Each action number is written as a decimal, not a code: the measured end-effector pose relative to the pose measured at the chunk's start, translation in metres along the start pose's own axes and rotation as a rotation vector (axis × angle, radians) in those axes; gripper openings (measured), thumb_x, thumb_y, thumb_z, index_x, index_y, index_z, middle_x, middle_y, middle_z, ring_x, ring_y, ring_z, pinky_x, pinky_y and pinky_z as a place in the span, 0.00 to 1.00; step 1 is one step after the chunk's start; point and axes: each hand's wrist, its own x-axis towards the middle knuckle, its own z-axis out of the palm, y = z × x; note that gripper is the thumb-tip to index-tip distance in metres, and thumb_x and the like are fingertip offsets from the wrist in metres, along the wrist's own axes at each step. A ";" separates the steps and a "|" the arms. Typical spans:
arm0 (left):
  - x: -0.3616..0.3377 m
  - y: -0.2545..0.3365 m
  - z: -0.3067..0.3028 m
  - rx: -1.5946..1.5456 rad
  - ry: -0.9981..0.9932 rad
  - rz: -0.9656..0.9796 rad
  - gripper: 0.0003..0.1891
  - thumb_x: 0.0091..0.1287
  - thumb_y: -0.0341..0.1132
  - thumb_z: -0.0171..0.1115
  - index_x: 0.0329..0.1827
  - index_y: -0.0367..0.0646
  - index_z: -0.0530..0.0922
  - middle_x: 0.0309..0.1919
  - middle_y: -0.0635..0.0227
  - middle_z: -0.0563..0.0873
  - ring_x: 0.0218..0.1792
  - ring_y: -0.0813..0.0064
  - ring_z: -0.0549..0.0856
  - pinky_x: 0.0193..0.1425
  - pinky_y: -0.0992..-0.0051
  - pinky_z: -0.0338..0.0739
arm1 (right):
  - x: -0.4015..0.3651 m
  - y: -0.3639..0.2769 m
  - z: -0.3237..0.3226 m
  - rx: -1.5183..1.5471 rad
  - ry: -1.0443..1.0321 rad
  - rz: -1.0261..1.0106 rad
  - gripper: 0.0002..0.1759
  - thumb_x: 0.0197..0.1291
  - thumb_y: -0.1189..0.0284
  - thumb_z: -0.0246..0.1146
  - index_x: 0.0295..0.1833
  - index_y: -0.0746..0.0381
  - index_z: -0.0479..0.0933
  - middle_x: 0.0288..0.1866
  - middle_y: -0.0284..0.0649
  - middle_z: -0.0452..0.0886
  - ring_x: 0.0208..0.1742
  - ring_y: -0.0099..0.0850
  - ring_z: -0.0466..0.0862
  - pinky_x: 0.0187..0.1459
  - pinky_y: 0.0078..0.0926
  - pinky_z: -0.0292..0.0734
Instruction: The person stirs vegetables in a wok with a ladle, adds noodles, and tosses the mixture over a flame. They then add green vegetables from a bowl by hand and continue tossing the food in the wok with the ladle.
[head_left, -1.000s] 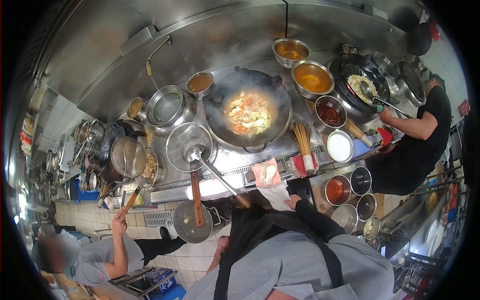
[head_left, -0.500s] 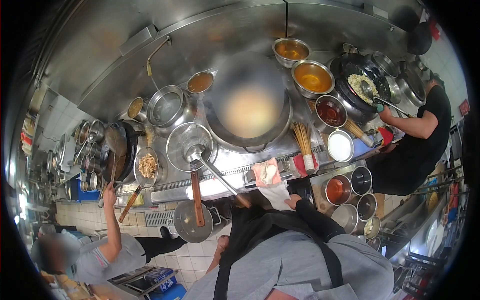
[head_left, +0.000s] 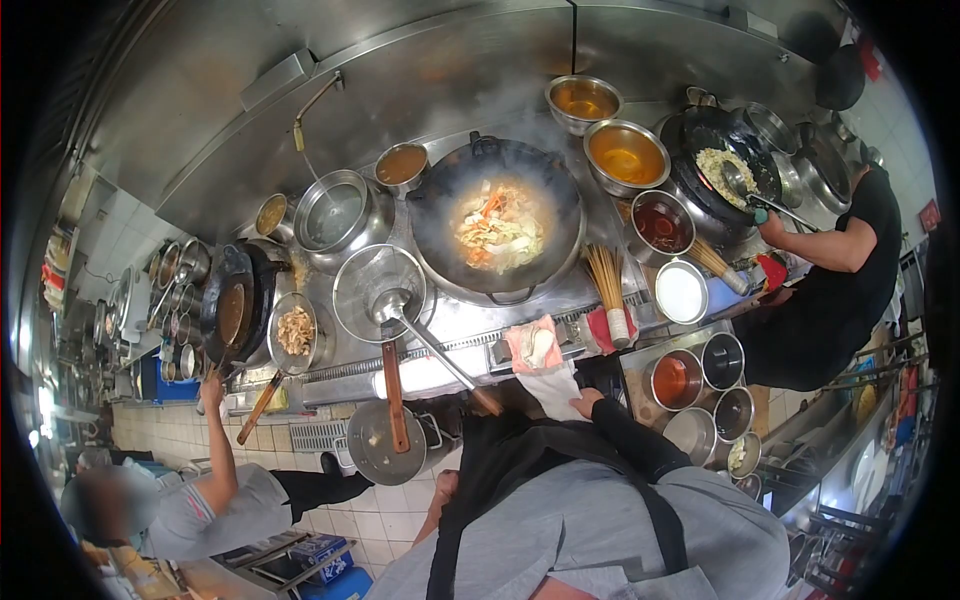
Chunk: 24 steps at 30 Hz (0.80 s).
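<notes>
Cloth (head_left: 548,393), white and creased, hangs at the front edge of the table (head_left: 455,312), just below a folded pink-and-white cloth (head_left: 533,346). Right hand (head_left: 588,403) touches the white cloth at its lower right edge, fingers close together; whether they grip it cannot be told. Left hand (head_left: 446,487) is beside the black apron (head_left: 490,465), partly turned from view; how far it is open cannot be told. Further in, a ladle (head_left: 437,350) lies with its bowl on a round mesh strainer (head_left: 360,285), its wooden handle end towards the apron. To the right, a bundled bamboo brush (head_left: 607,290) lies at the table edge. Beyond the ladle, a large dark wok (head_left: 435,230) contains steaming cut food (head_left: 500,235), pale green, white and orange, gathered at its centre. Beyond it to the right, two steel bowls of amber liquid are noted.
</notes>
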 end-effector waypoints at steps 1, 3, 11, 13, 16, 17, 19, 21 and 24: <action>-0.002 0.003 0.000 -0.149 0.034 -0.078 0.18 0.67 0.35 0.54 0.50 0.38 0.88 0.52 0.48 0.89 0.56 0.48 0.86 0.64 0.63 0.81 | 0.002 0.002 0.002 -0.001 0.004 -0.005 0.42 0.60 0.44 0.63 0.59 0.76 0.79 0.61 0.67 0.80 0.65 0.56 0.79 0.68 0.43 0.72; -0.014 0.023 -0.010 -0.291 0.072 -0.224 0.18 0.68 0.36 0.54 0.50 0.38 0.88 0.52 0.47 0.89 0.56 0.49 0.87 0.64 0.63 0.81 | 0.005 0.006 0.005 0.000 0.014 -0.014 0.41 0.60 0.45 0.63 0.58 0.76 0.80 0.60 0.67 0.80 0.64 0.56 0.80 0.68 0.43 0.73; 0.014 -0.018 0.004 0.300 -0.036 0.204 0.14 0.63 0.37 0.61 0.47 0.42 0.88 0.49 0.50 0.90 0.52 0.50 0.89 0.58 0.59 0.84 | 0.006 0.007 0.007 0.006 0.025 -0.016 0.39 0.60 0.45 0.64 0.57 0.75 0.81 0.58 0.66 0.81 0.63 0.56 0.80 0.67 0.44 0.73; 0.015 -0.019 0.005 0.381 -0.046 0.228 0.13 0.60 0.34 0.63 0.45 0.44 0.89 0.46 0.52 0.90 0.50 0.52 0.89 0.56 0.59 0.85 | 0.001 0.001 0.002 0.010 0.020 -0.010 0.40 0.60 0.45 0.64 0.57 0.75 0.81 0.58 0.66 0.81 0.63 0.56 0.81 0.67 0.44 0.73; 0.017 -0.024 0.010 0.422 -0.004 0.296 0.13 0.56 0.32 0.65 0.44 0.45 0.89 0.43 0.54 0.91 0.48 0.53 0.90 0.54 0.60 0.86 | 0.000 0.000 0.001 0.014 0.016 -0.003 0.40 0.60 0.45 0.64 0.57 0.75 0.81 0.59 0.66 0.81 0.63 0.56 0.81 0.67 0.44 0.73; 0.018 -0.027 0.012 0.395 0.011 0.291 0.13 0.56 0.32 0.65 0.44 0.44 0.89 0.42 0.54 0.91 0.48 0.53 0.89 0.54 0.60 0.86 | 0.001 0.001 0.002 0.014 0.014 -0.002 0.40 0.60 0.45 0.64 0.57 0.75 0.81 0.59 0.66 0.81 0.64 0.56 0.80 0.67 0.44 0.73; 0.013 -0.024 0.012 0.343 0.039 0.279 0.13 0.57 0.33 0.65 0.44 0.44 0.88 0.41 0.54 0.91 0.47 0.52 0.89 0.53 0.60 0.86 | 0.001 0.002 0.003 0.019 0.010 -0.003 0.40 0.60 0.45 0.64 0.58 0.75 0.80 0.59 0.66 0.81 0.64 0.56 0.80 0.67 0.43 0.73; 0.011 -0.019 0.009 0.432 -0.008 0.281 0.13 0.57 0.34 0.65 0.44 0.44 0.88 0.42 0.54 0.91 0.48 0.52 0.89 0.53 0.60 0.86 | 0.003 0.005 0.005 0.015 0.014 -0.008 0.40 0.60 0.45 0.64 0.58 0.75 0.80 0.60 0.66 0.81 0.64 0.56 0.80 0.68 0.43 0.73; 0.007 -0.015 0.009 0.413 0.014 0.251 0.13 0.58 0.35 0.65 0.44 0.43 0.88 0.43 0.52 0.90 0.48 0.51 0.89 0.53 0.60 0.86 | 0.006 0.009 0.009 0.008 0.025 -0.016 0.41 0.60 0.45 0.63 0.59 0.76 0.79 0.61 0.67 0.80 0.65 0.56 0.79 0.68 0.43 0.72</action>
